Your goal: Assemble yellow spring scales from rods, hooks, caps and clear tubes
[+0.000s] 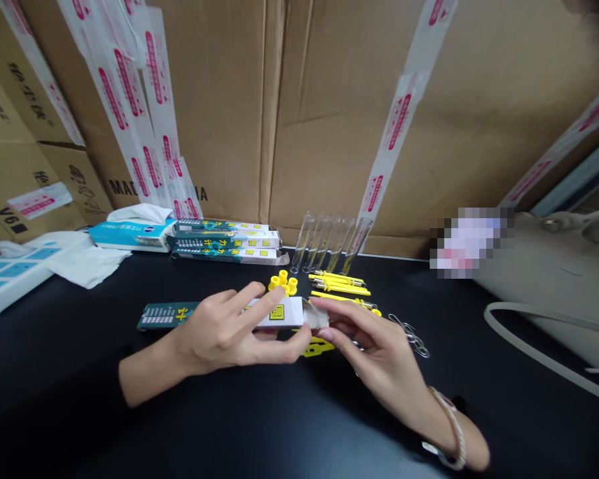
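Note:
A long, narrow green-and-white cardboard box (162, 315) lies level just above or on the black table. My left hand (224, 326) is closed round its middle from above. At the box's right end, my right hand (374, 336) pinches the end flap (317, 315) between thumb and fingers. Behind the box sit several yellow caps (283, 282). Yellow spring-scale inserts (342, 284) lie behind my right hand, and more yellow parts (318, 346) show partly beneath the box. Metal hooks (410, 336) lie right of my right hand.
Several clear tubes (329, 243) stand at the back against a large carton (329, 133). Similar boxes (224, 243) are stacked beside a blue tissue pack (130, 233). A white power strip (27, 266) is at left, a light bag (544, 286) at right.

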### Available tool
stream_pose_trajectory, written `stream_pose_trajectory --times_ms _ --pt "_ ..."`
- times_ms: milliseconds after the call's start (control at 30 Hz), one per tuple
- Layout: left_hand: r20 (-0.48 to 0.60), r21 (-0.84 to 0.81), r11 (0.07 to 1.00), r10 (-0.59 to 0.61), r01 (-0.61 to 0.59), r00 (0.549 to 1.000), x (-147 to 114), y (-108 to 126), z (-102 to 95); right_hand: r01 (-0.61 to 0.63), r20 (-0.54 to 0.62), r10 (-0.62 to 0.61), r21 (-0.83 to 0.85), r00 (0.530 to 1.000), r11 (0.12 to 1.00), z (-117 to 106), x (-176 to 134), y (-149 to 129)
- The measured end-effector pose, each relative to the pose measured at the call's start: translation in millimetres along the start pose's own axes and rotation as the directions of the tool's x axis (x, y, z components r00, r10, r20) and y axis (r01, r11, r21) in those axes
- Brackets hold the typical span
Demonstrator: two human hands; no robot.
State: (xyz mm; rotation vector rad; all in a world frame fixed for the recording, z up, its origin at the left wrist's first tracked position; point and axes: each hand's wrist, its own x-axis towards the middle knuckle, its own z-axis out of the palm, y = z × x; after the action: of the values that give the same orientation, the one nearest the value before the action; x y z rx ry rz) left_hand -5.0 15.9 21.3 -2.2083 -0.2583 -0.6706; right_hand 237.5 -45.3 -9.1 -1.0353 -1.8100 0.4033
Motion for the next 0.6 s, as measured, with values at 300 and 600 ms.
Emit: stream_pose_trajectory --times_ms 300,600 --pt "0.015 -0.041 0.999 -0.007 0.008 1.000 0 3 3.9 0.268 0.046 -0.265 -0.232 0.963 0.935 4 -2 -10" --pt "0.063 -0.087 0.996 -0.005 0.010 0.998 8 10 2.3 -0.027 -0.110 0.040 0.115 0.993 0.993 13 0 -3"
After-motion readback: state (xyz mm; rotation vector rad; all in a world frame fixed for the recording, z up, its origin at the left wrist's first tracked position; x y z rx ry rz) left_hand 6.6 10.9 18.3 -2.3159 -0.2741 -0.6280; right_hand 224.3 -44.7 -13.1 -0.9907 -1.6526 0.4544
